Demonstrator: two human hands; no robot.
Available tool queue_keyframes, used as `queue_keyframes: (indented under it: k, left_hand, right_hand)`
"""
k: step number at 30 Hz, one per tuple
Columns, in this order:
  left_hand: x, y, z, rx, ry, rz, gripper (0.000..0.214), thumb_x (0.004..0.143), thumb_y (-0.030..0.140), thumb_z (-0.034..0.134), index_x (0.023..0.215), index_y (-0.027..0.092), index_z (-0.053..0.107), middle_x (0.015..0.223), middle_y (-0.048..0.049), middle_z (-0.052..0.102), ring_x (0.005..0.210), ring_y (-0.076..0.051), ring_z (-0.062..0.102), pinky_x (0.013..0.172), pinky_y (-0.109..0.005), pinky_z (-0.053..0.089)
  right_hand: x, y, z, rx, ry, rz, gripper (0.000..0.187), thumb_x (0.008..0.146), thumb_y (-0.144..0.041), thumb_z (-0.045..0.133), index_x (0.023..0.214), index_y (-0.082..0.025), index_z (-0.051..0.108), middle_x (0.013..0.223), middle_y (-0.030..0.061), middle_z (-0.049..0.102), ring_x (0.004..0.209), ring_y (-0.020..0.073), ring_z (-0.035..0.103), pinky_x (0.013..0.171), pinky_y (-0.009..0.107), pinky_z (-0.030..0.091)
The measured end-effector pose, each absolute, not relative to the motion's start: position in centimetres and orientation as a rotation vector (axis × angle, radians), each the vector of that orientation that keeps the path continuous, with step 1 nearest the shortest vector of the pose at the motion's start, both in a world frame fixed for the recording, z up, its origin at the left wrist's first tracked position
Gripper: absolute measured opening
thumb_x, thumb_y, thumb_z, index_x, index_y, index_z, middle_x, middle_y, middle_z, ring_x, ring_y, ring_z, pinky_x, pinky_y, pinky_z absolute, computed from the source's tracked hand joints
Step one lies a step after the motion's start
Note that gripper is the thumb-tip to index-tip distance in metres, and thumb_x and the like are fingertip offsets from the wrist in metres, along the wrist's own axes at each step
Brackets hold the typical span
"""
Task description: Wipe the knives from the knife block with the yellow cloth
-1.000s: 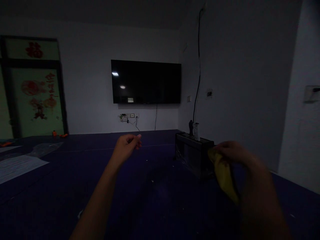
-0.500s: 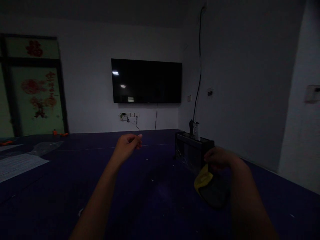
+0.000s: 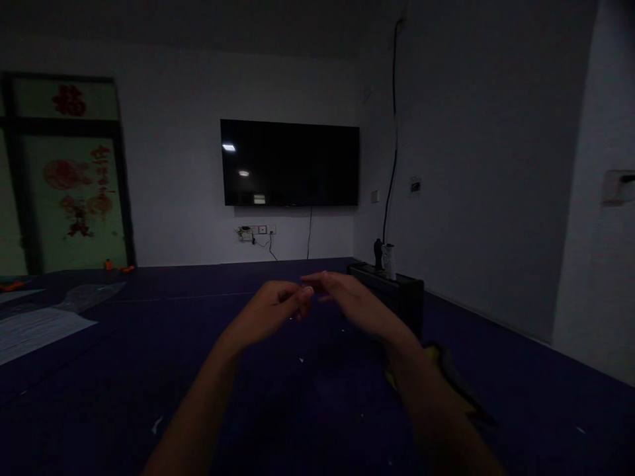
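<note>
My left hand is in the middle of the view, its fingers curled and its thumb pressed toward them. Whatever it might be pinching does not show. Close to its fingertips is my right hand, palm down, with fingers stretched forward and nothing seen in them. Below my right forearm lies a yellow and dark, soft-looking item, partly covered by the arm; its kind is too dark to make out. A dark box-shaped case stands just beyond the right hand.
Dark blue flooring carries small white scraps. On the case are a light cylinder and a dark bottle-shaped object. Paper sheets and clear plastic lie at left. A television hangs on the wall.
My right hand has let go of the yellow and dark item, which now lies on the floor, and has moved left to my left hand. The left hand has shifted slightly right.
</note>
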State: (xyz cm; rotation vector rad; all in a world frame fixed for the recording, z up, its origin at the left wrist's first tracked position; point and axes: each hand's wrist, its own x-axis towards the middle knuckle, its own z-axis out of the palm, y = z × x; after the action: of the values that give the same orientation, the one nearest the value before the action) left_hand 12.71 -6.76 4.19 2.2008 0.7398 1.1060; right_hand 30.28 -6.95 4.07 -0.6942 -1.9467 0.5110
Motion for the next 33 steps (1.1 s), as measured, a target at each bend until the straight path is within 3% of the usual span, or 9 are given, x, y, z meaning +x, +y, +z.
queue_keyframes:
  k: [2, 4, 7, 10, 13, 16, 21, 33]
  left_hand:
    - [13.2, -7.2, 3.9, 2.237, 0.643, 1.079, 0.043, 0.080, 0.052, 0.044, 0.066, 0.014, 0.060, 0.064, -0.0031, 0.060, 0.062, -0.012, 0.056, 0.061, -0.024, 0.043]
    - [13.6, -7.6, 3.7, 2.232, 0.572, 1.082, 0.051, 0.081, 0.057, 0.037, 0.061, 0.014, 0.058, 0.060, -0.0035, 0.059, 0.059, -0.013, 0.055, 0.061, -0.025, 0.043]
    - [14.0, -8.2, 3.5, 2.223, 0.552, 1.144, 0.050, 0.076, 0.060, 0.043, 0.060, 0.014, 0.055, 0.062, -0.0036, 0.059, 0.060, -0.014, 0.055, 0.057, -0.024, 0.043]
    - [14.8, -8.8, 3.4, 2.229, 0.618, 1.273, 0.038, 0.069, 0.053, 0.058, 0.068, 0.014, 0.056, 0.070, -0.0036, 0.060, 0.064, -0.014, 0.055, 0.054, -0.022, 0.041]
    - [16.2, -9.0, 2.7, 2.273, 0.650, 1.348, 0.034, 0.068, 0.047, 0.061, 0.068, 0.014, 0.054, 0.065, -0.0026, 0.058, 0.060, -0.014, 0.053, 0.051, -0.022, 0.039]
    - [17.5, -8.9, 1.6, 2.259, 0.631, 1.504, 0.032, 0.075, 0.044, 0.050, 0.063, 0.015, 0.050, 0.057, -0.0014, 0.051, 0.053, -0.012, 0.048, 0.046, -0.021, 0.032]
    - [18.5, -8.7, 0.3, 2.153, 0.546, 1.611, 0.034, 0.078, 0.043, 0.043, 0.055, 0.017, 0.043, 0.048, 0.0018, 0.038, 0.045, -0.009, 0.037, 0.042, -0.022, 0.023]
    - [18.1, -9.5, 0.6, 2.129, 0.539, 1.584, 0.036, 0.075, 0.048, 0.044, 0.060, 0.016, 0.049, 0.053, -0.0017, 0.047, 0.050, -0.013, 0.043, 0.044, -0.024, 0.030]
  right_hand:
    - [28.2, -7.6, 3.8, -0.547, -1.989, 0.612, 0.055, 0.087, -0.057, 0.029, 0.116, -0.020, 0.057, 0.079, 0.0034, 0.066, 0.061, 0.0115, 0.057, 0.054, 0.023, 0.045]
    - [26.7, -8.2, 3.6, -0.513, -1.957, 0.736, 0.063, 0.086, -0.062, 0.020, 0.113, -0.020, 0.060, 0.075, 0.0027, 0.066, 0.046, 0.0086, 0.051, 0.042, 0.020, 0.039]
    - [25.5, -8.5, 3.5, -0.368, -1.854, 0.770, 0.052, 0.083, -0.060, 0.037, 0.103, -0.022, 0.065, 0.095, 0.0047, 0.067, 0.063, 0.0121, 0.060, 0.054, 0.022, 0.045]
    - [24.9, -8.0, 3.0, -0.324, -1.724, 0.720, 0.036, 0.079, -0.052, 0.052, 0.086, -0.021, 0.070, 0.087, 0.0040, 0.070, 0.079, 0.0172, 0.063, 0.065, 0.026, 0.048]
    - [24.3, -7.9, 2.4, -0.435, -1.498, 0.605, 0.038, 0.079, -0.050, 0.052, 0.066, -0.019, 0.070, 0.066, 0.0034, 0.069, 0.061, 0.0160, 0.063, 0.055, 0.025, 0.047]
    - [23.9, -8.2, 1.8, -0.538, -1.298, 0.430, 0.045, 0.083, -0.046, 0.046, 0.055, -0.019, 0.067, 0.051, 0.0016, 0.063, 0.047, 0.0132, 0.058, 0.047, 0.023, 0.043]
    - [23.8, -8.7, 1.4, -0.573, -1.259, 0.317, 0.044, 0.085, -0.041, 0.046, 0.052, -0.019, 0.066, 0.044, -0.0003, 0.058, 0.041, 0.0118, 0.054, 0.044, 0.023, 0.040]
    - [23.8, -9.4, 1.7, -0.587, -1.310, 0.313, 0.046, 0.084, -0.044, 0.044, 0.051, -0.021, 0.065, 0.044, 0.0016, 0.058, 0.048, 0.0157, 0.057, 0.046, 0.026, 0.042]
